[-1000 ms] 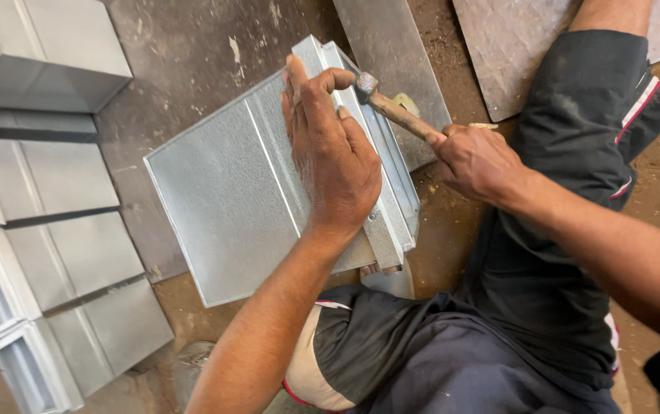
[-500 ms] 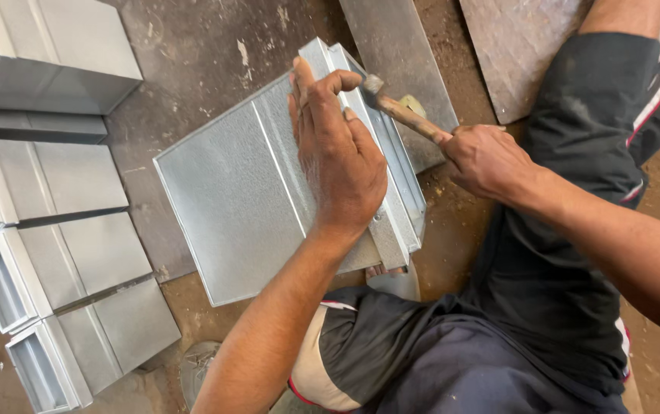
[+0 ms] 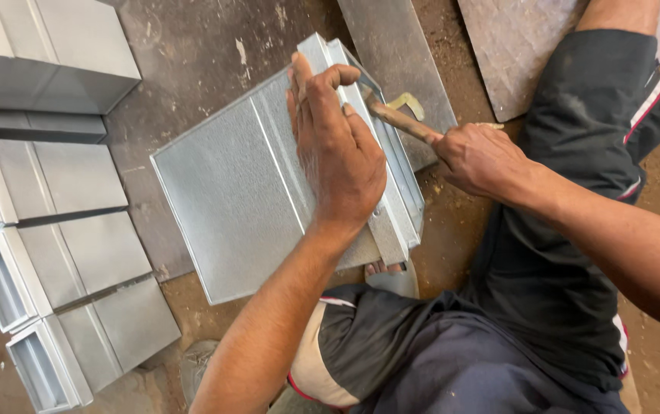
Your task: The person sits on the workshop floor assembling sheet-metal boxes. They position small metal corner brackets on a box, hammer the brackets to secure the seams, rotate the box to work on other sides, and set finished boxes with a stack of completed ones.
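A folded galvanised sheet-metal piece [image 3: 230, 199] lies on a dark metal plate on the ground in front of me. My left hand [image 3: 338, 149] presses flat on its right part, fingers curled over the folded seam at its far edge. My right hand [image 3: 479, 157] grips the wooden handle of a hammer [image 3: 399, 119]. The hammer's head sits at the seam, mostly hidden behind my left fingers.
Several finished rectangular metal duct sections [image 3: 54, 253] are lined up on the left. A dark steel plate [image 3: 192, 54] lies under the work. Flat sheets [image 3: 522, 54] rest on the dirt at the top right. My bent legs in dark shorts [image 3: 545, 253] fill the lower right.
The hammer head has come down from beside my left fingers to the seam. My left hand stays pressed on the sheet. The view has shifted slightly.
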